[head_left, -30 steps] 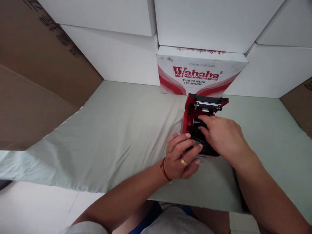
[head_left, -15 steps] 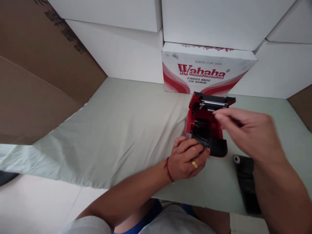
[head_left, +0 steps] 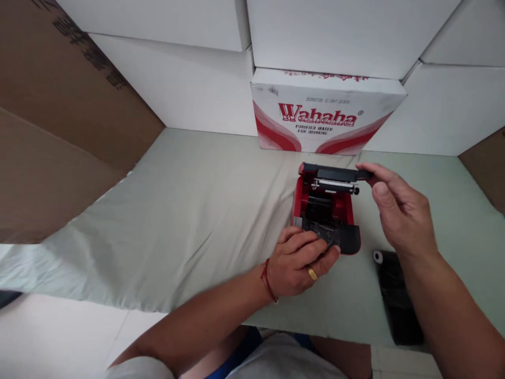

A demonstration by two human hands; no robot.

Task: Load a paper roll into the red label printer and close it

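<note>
A small red and black printer (head_left: 295,202) stands on the cloth with its lid (head_left: 335,173) partly raised. Inside it lies a glossy black roll, and black film (head_left: 329,237) comes out over the front edge. My left hand (head_left: 302,260) has its fingers closed on this film at the printer's front; what lies under the fingertips is hidden. At the lid's right corner, my right hand (head_left: 402,210) grips the edge, fingers on top and thumb in front. Beside my right forearm lies a black film roll (head_left: 396,295) with a white core, partly covered by the arm.
A pale green cloth (head_left: 189,210) covers the table. Behind the printer stands a white and red Wahaha water carton (head_left: 323,116), with plain white boxes (head_left: 169,84) around it. A large brown carton (head_left: 71,121) rises at the left.
My right hand has moved from inside the printer to the lid's right corner. The lid has tilted down toward me. My left hand stays at the front.
</note>
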